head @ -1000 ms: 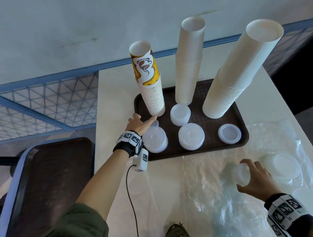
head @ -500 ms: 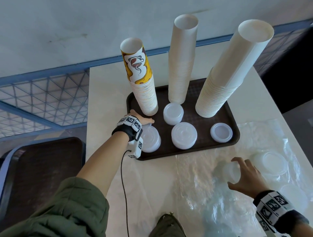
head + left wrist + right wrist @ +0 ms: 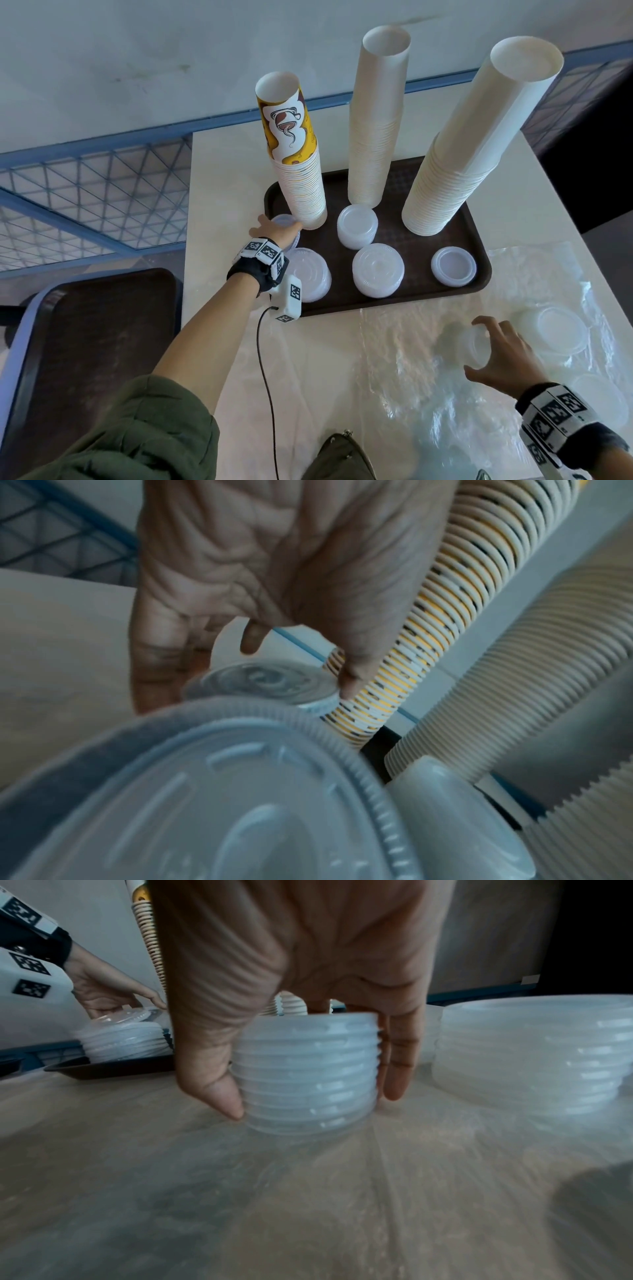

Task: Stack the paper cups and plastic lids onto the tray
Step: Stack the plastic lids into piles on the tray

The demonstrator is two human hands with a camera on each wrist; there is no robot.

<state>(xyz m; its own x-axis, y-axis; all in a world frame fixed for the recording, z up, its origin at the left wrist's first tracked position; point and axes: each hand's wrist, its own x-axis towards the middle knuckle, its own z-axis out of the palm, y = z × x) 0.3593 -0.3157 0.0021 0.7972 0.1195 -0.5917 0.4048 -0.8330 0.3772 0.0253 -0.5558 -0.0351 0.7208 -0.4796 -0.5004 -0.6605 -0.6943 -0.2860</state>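
Observation:
A dark brown tray (image 3: 411,236) carries a yellow printed cup stack (image 3: 298,164), a white cup stack (image 3: 376,120) and a wider, leaning white cup stack (image 3: 472,144). Several lid stacks (image 3: 377,270) stand in front of them. My left hand (image 3: 277,229) pinches a small clear lid stack (image 3: 274,685) at the foot of the printed cups (image 3: 445,615), at the tray's left edge. My right hand (image 3: 496,349) grips a stack of translucent lids (image 3: 308,1074) that stands on the plastic sheet, thumb (image 3: 222,1096) on one side and fingers (image 3: 394,1069) on the other.
A crinkled plastic sheet (image 3: 411,377) covers the table's near right. More lid stacks (image 3: 558,330) sit on it right of my right hand, the nearest a wider stack (image 3: 531,1056). A second dark tray (image 3: 85,342) lies left, off the table. Blue mesh railing (image 3: 85,198) runs behind.
My left hand has reached forward over the front-left lid stack and taken hold of the small lids beside the printed cups. My right hand stays around its lid stack.

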